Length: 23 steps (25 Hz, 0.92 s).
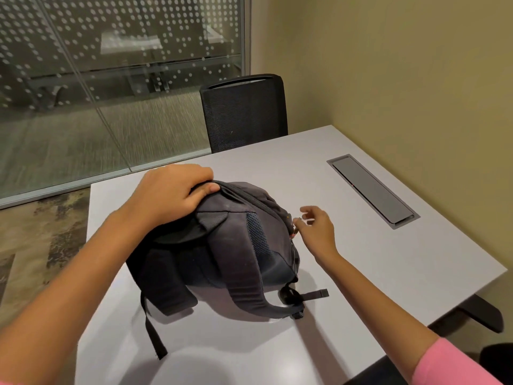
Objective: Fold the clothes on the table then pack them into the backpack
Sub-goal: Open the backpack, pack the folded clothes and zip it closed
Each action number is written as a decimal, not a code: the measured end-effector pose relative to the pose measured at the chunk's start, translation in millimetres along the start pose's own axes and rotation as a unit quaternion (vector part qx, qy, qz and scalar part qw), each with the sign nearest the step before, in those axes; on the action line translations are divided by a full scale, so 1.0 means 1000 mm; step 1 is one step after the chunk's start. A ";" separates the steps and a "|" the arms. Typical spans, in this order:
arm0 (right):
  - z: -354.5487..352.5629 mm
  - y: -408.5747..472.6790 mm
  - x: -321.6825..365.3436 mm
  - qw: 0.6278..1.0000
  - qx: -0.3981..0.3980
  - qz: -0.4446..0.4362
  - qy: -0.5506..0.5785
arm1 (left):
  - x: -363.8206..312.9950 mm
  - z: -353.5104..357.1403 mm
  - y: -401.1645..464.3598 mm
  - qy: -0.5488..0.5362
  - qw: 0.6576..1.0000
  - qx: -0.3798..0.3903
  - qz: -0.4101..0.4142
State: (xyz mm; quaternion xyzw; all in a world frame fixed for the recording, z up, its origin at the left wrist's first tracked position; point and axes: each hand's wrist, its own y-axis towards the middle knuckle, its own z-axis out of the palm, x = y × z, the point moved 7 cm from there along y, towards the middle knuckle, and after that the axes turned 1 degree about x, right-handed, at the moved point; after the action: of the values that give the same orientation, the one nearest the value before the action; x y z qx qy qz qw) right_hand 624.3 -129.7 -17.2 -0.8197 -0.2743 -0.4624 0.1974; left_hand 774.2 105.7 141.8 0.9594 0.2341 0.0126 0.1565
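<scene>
A dark grey backpack point(222, 245) lies on the white table point(388, 273), its shoulder straps toward me. My left hand point(169, 193) grips the top of the backpack, fingers curled over the fabric near the zip. At the bag's right side, my right hand point(316, 229) has thumb and forefinger at a small zip pull point(296, 220); whether they pinch it is blurred. No clothes show on the table; the bag looks full and its zip appears nearly closed.
A grey cable hatch point(372, 190) is set into the table at the right. A black mesh chair point(244, 112) stands at the far edge. A glass wall is at the left, a yellow wall at the right.
</scene>
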 end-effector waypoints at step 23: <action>-0.027 -0.158 0.066 0.986 -0.124 -0.106 0.037 | -0.082 0.068 0.025 -0.775 0.494 0.073 -0.387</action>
State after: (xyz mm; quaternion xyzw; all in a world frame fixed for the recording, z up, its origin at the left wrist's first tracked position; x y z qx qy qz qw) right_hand 534.4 -6.1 64.1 -0.7865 -0.2926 -0.5412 0.0537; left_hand 719.1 27.8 88.9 0.4042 0.3670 -0.8153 0.1932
